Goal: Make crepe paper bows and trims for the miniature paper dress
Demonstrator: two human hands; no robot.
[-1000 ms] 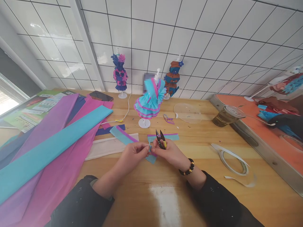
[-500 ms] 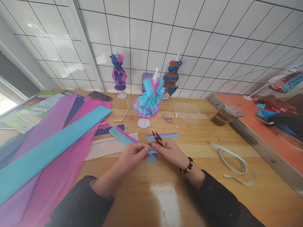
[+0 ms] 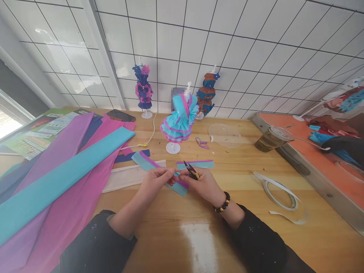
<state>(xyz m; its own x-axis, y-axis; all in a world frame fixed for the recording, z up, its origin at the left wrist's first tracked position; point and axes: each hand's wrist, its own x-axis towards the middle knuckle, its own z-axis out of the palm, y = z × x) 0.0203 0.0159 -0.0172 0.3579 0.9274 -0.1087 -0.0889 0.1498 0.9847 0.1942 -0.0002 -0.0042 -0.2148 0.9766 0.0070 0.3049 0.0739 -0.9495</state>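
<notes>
My left hand [image 3: 155, 184] is closed in a pinch on a small crumpled piece of light-blue crepe paper [image 3: 176, 174]. Tucked in my right hand [image 3: 207, 186] is a pair of thread snips [image 3: 190, 169], dark blades pointing up and away; the thumb and fingertips of that hand also meet the paper piece. Under my hands lies a blue crepe strip with a purple edge [image 3: 179, 188], and a similar strip [image 3: 209, 164] rests just beyond. Straight ahead stands a small dress form in a blue dress with purple trim [image 3: 178, 123].
Long folded crepe sheets [image 3: 71, 167] cover the left side, beside a pale strip [image 3: 125, 178]. Two more dressed forms, one navy and pink [image 3: 143, 89], one brown and teal [image 3: 206, 94], stand by the tiled wall. To the right are a tape roll [image 3: 280, 195] and a lidded cup [image 3: 271, 139].
The blue paper piece has shifted slightly up and left between my fingertips and looks more bunched. Both hands have moved a little; the snips stay in my right hand.
</notes>
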